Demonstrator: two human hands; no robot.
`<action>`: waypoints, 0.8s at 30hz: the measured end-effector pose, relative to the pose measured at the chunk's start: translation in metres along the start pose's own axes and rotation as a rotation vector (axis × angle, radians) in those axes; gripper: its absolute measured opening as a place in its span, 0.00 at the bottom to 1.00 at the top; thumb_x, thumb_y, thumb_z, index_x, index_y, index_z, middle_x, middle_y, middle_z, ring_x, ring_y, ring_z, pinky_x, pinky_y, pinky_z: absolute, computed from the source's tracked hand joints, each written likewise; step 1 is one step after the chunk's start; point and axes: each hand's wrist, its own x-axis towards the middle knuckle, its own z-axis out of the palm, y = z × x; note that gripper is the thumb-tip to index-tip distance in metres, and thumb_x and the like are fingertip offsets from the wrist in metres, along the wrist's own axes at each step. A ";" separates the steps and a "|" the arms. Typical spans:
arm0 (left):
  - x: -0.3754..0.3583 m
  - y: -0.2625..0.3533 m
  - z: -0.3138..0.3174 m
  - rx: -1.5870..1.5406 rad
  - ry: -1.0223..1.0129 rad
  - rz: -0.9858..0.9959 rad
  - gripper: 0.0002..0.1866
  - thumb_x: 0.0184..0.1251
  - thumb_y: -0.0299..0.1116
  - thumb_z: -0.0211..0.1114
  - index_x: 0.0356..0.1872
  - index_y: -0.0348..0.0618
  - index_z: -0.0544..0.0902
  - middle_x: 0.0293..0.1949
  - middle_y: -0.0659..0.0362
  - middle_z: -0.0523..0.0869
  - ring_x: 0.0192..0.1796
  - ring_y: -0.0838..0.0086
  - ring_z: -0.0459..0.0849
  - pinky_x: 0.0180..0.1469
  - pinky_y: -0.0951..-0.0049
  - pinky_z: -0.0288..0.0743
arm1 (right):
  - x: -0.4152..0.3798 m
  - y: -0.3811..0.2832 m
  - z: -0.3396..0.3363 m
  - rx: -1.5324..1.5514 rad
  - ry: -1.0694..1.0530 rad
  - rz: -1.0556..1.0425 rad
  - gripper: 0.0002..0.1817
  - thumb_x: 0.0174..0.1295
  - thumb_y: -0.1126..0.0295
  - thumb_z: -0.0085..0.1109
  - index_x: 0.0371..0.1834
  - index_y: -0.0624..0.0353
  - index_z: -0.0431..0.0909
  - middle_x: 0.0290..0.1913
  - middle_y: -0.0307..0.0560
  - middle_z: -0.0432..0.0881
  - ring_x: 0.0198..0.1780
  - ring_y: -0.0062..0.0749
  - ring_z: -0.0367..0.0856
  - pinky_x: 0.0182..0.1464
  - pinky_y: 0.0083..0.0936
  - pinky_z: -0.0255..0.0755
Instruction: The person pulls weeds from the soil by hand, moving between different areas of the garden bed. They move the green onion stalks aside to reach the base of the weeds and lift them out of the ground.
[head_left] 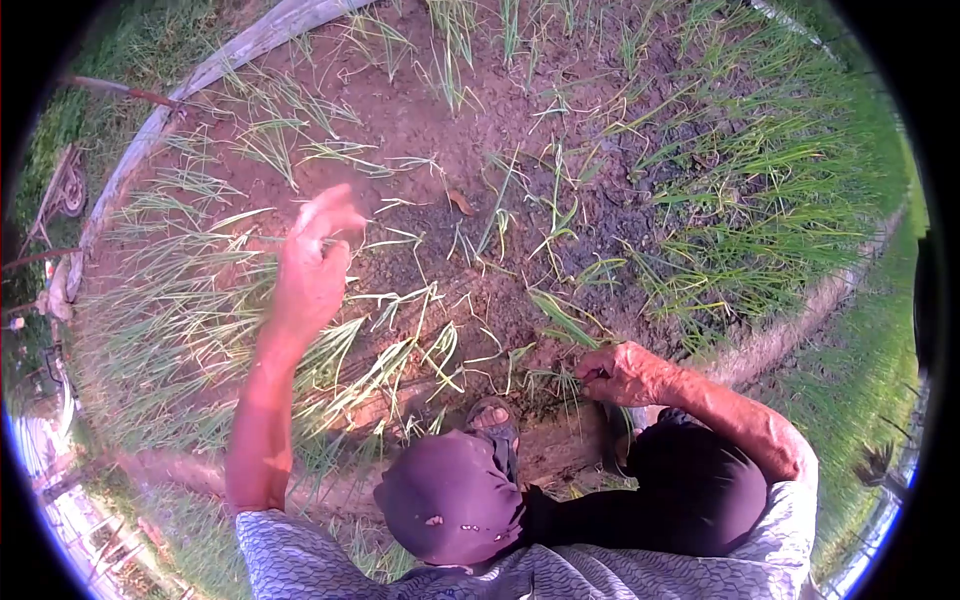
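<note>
My left hand (318,255) is raised over the bed, its fingers bent and the thumb apart from them. I see nothing held in it, though motion softens its outline. Below and beside it, long-leaved green plants (375,375) lean over the soil. My right hand (628,373) is low near my foot, fingers curled closed around green shoots (565,318). Their blades stick out up and to the left from the fingers; the lower ends are hidden. Small, spaced-out plants (555,215) stand in the dark, damp soil (440,225) ahead of both hands.
Dense green plants (770,215) fill the right side. A pale raised border (225,65) curves along the far left, with a stick (120,90) across it. An earthen ridge (790,345) runs at right. My sandaled foot (493,418) and dark-clothed knees (450,495) are close below.
</note>
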 end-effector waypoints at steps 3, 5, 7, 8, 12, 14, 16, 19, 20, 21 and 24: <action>-0.016 0.000 0.017 0.065 -0.055 -0.008 0.15 0.59 0.18 0.58 0.47 0.41 0.81 0.67 0.54 0.71 0.69 0.64 0.71 0.70 0.61 0.66 | -0.011 0.009 0.030 -0.018 0.059 0.092 0.14 0.54 0.68 0.62 0.44 0.57 0.80 0.34 0.47 0.82 0.37 0.36 0.83 0.42 0.32 0.76; -0.020 -0.008 0.015 0.032 -0.085 0.014 0.17 0.60 0.19 0.59 0.50 0.42 0.80 0.67 0.55 0.72 0.69 0.64 0.70 0.70 0.62 0.66 | -0.015 -0.009 0.037 -0.041 0.017 0.121 0.14 0.55 0.68 0.61 0.45 0.57 0.80 0.34 0.50 0.83 0.38 0.42 0.85 0.43 0.34 0.77; -0.016 -0.019 0.005 -0.036 -0.101 -0.015 0.16 0.61 0.22 0.61 0.52 0.40 0.80 0.67 0.54 0.73 0.67 0.64 0.73 0.68 0.63 0.68 | -0.024 -0.044 0.030 -0.067 -0.028 0.157 0.14 0.59 0.67 0.58 0.46 0.59 0.79 0.35 0.54 0.84 0.40 0.45 0.85 0.43 0.36 0.77; -0.014 -0.029 0.001 -0.101 -0.099 -0.030 0.15 0.63 0.24 0.61 0.52 0.38 0.80 0.66 0.52 0.74 0.64 0.65 0.75 0.66 0.64 0.70 | -0.029 -0.041 0.035 0.005 0.024 0.100 0.14 0.60 0.67 0.58 0.47 0.60 0.79 0.36 0.53 0.85 0.40 0.44 0.85 0.44 0.36 0.77; -0.013 -0.060 -0.015 -0.213 -0.137 -0.133 0.16 0.64 0.24 0.62 0.53 0.35 0.79 0.65 0.52 0.75 0.61 0.66 0.79 0.65 0.66 0.71 | -0.049 -0.088 0.024 0.251 -0.033 0.411 0.14 0.62 0.67 0.59 0.49 0.59 0.81 0.34 0.48 0.85 0.37 0.33 0.86 0.40 0.30 0.78; -0.019 -0.071 -0.025 -0.246 -0.150 -0.191 0.16 0.64 0.24 0.62 0.54 0.34 0.79 0.64 0.53 0.76 0.59 0.67 0.79 0.65 0.67 0.71 | -0.048 -0.094 0.030 0.353 -0.087 0.465 0.14 0.63 0.67 0.59 0.49 0.59 0.81 0.33 0.46 0.84 0.35 0.29 0.85 0.38 0.27 0.78; -0.026 -0.078 -0.034 -0.193 -0.157 -0.259 0.16 0.64 0.24 0.62 0.54 0.34 0.79 0.63 0.53 0.77 0.59 0.69 0.79 0.65 0.68 0.71 | -0.041 -0.088 0.050 0.421 -0.080 0.305 0.13 0.64 0.67 0.59 0.49 0.60 0.82 0.32 0.45 0.84 0.34 0.26 0.85 0.36 0.25 0.78; -0.034 -0.094 -0.049 -0.138 -0.185 -0.315 0.17 0.66 0.26 0.63 0.56 0.35 0.78 0.62 0.54 0.78 0.59 0.70 0.79 0.65 0.70 0.70 | -0.021 -0.111 0.056 0.488 -0.158 0.304 0.12 0.63 0.67 0.59 0.47 0.60 0.82 0.34 0.41 0.85 0.35 0.23 0.83 0.38 0.25 0.77; -0.038 -0.089 -0.050 -0.139 -0.186 -0.327 0.17 0.66 0.26 0.63 0.55 0.35 0.79 0.63 0.53 0.77 0.60 0.70 0.79 0.66 0.70 0.69 | -0.013 -0.120 0.058 0.516 -0.185 0.306 0.12 0.63 0.67 0.59 0.46 0.60 0.83 0.34 0.41 0.86 0.37 0.23 0.84 0.39 0.26 0.77; -0.041 -0.081 -0.051 -0.138 -0.180 -0.337 0.16 0.66 0.26 0.63 0.54 0.35 0.79 0.64 0.52 0.77 0.60 0.70 0.78 0.66 0.70 0.69 | -0.006 -0.133 0.050 0.468 -0.195 0.279 0.11 0.62 0.68 0.59 0.45 0.59 0.83 0.36 0.43 0.86 0.41 0.26 0.85 0.42 0.28 0.78; -0.050 -0.066 -0.056 -0.138 -0.163 -0.307 0.16 0.66 0.27 0.63 0.54 0.34 0.80 0.65 0.51 0.76 0.62 0.69 0.77 0.66 0.69 0.69 | 0.020 -0.123 0.064 0.326 0.032 0.127 0.11 0.61 0.69 0.59 0.45 0.60 0.82 0.33 0.49 0.86 0.39 0.35 0.87 0.42 0.33 0.79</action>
